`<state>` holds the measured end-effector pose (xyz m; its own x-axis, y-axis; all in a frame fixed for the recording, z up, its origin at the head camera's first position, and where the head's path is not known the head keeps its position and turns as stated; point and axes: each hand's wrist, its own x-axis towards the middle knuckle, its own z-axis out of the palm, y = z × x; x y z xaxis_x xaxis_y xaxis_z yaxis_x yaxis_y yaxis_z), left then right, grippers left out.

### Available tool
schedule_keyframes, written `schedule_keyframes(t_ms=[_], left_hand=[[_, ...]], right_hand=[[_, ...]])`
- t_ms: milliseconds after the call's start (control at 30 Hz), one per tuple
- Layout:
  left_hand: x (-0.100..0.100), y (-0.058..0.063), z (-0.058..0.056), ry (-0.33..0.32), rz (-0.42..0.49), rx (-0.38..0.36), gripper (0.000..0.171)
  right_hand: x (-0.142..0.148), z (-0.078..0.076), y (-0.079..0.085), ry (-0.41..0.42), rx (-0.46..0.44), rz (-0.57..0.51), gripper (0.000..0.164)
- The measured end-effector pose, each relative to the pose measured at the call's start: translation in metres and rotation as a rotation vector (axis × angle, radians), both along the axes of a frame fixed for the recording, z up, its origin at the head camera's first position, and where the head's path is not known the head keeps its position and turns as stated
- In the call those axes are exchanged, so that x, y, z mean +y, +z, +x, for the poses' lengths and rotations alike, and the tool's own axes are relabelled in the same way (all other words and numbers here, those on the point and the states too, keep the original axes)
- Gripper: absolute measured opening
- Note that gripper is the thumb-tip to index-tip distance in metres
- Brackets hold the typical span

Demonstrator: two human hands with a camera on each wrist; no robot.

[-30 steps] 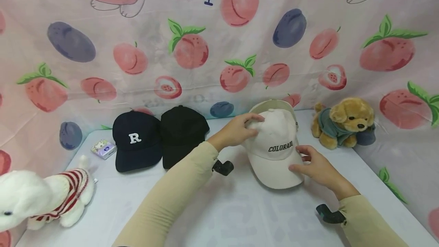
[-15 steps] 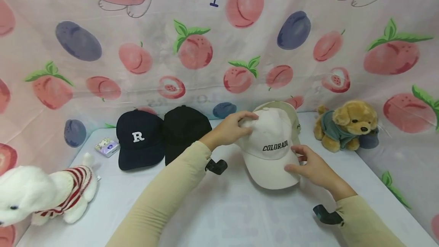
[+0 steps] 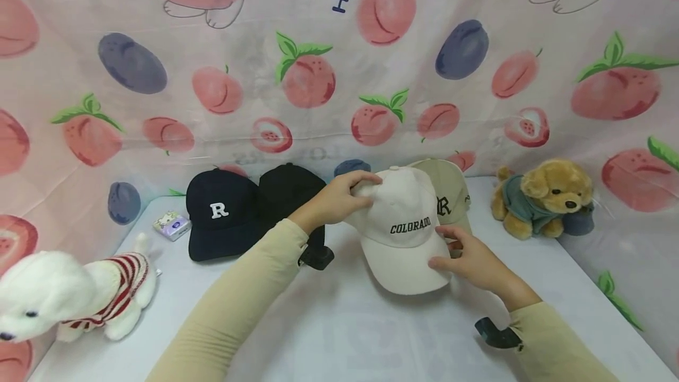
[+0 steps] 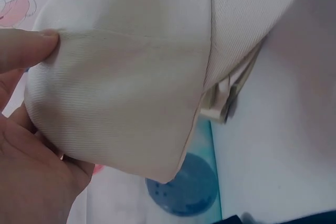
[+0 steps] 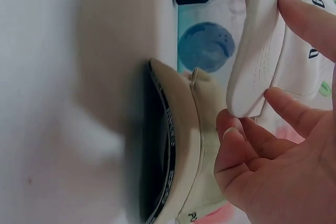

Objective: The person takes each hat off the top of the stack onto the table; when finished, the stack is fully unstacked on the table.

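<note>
White cap (image 3: 399, 241) in grasp of left hand (image 3: 338, 197) at crown (image 3: 402, 196), right hand (image 3: 473, 259) at brim (image 3: 403, 267); in front of beige cap (image 3: 452, 183); shifted leftward, baring latter's lettering (image 3: 444, 206), seemingly drawing both apart.

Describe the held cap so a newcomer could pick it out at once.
Start at the white, flat-topped table and find the bare left hand and bare right hand. Between them is a white, rounded fabric cap. Unlike the beige fabric cap behind it, and the navy fabric cap and black fabric cap farther left, it reads COLORADO.
</note>
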<state>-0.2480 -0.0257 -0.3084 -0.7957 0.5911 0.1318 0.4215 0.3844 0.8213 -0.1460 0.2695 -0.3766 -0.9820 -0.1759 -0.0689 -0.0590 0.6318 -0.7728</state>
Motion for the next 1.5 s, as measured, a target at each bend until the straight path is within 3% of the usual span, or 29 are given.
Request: schedule_keyframes(t_ms=[500, 933, 1500], left_hand=[[-0.035, 0.002, 0.008, 0.030, -0.037, 0.007, 0.038], [-0.056, 0.006, 0.015, 0.032, -0.029, 0.002, 0.038], [-0.091, -0.001, 0.027, 0.052, -0.050, 0.040, 0.037]], right_hand=[[-0.019, 0.004, -0.001, 0.096, 0.045, -0.060, 0.076], [-0.036, 0.005, -0.003, 0.129, 0.047, -0.089, 0.073], [-0.063, 0.012, -0.012, 0.184, 0.032, -0.193, 0.070]])
